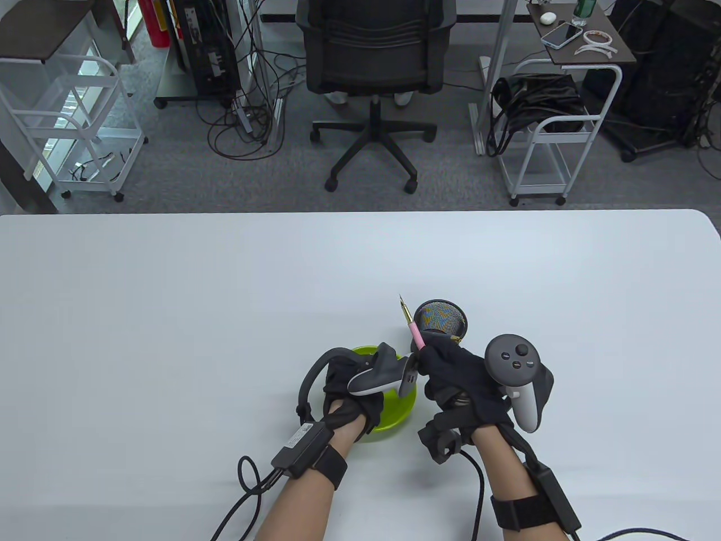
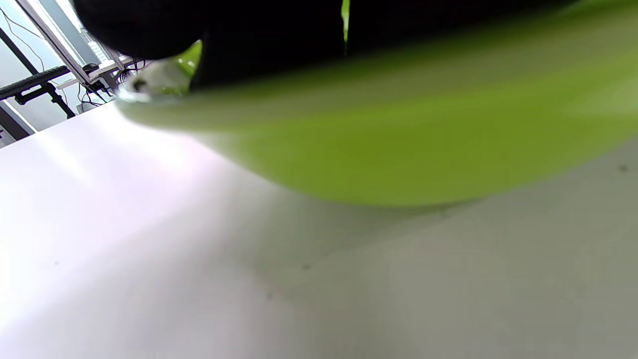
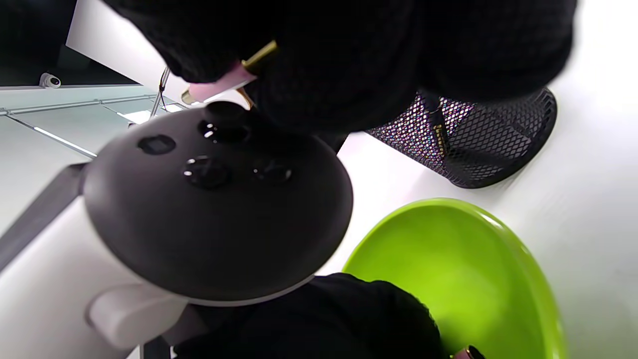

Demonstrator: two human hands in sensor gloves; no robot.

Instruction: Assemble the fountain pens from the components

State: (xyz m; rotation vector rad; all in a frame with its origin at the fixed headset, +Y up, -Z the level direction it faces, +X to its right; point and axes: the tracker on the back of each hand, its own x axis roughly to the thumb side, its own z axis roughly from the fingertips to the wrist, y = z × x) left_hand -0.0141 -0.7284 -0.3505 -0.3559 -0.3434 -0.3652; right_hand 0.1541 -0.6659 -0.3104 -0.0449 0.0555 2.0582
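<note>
1. An office or lab workroom; a black swivel chair (image 1: 372,56) stands on grey carpet (image 1: 169,180) beyond the white counter (image 1: 225,282).
2. White wheeled carts (image 1: 541,141) flank it (cables (image 1: 248,118) trail across the floor); a computer tower (image 1: 203,45) stands behind.

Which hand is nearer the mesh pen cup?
Right. The right hand, pinching the pink pen section, sits just in front of the mesh cup; the left hand is farther, over the green bowl.
</note>
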